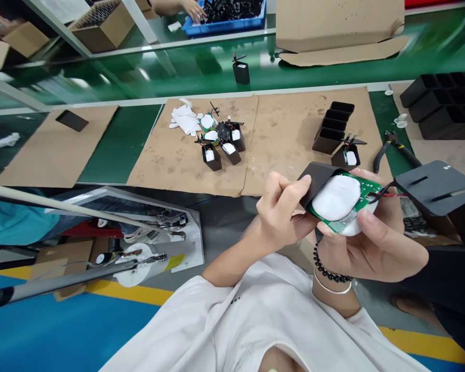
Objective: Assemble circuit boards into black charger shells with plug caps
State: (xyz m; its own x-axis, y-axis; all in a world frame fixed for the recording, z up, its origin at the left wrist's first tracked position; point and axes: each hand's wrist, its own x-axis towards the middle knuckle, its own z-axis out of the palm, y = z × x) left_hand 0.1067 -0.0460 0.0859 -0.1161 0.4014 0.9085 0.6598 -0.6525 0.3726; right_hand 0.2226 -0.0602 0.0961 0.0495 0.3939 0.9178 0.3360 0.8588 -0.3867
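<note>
The left hand has its fingers curled tight, pinching the edge of a black case held in the air in front of the desk. If that pinch slips, the case could drop off the green board. The right hand cups the board and its white pad, thumb pressed on the rim; pulling could strain the red and black wires.

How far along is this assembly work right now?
Done, it seems: a cluster of filled black housings on the cardboard mat. In hand: the left hand holds a black housing while the right hand feeds in a green board with white pad. Left: a stack of empty housings.
</note>
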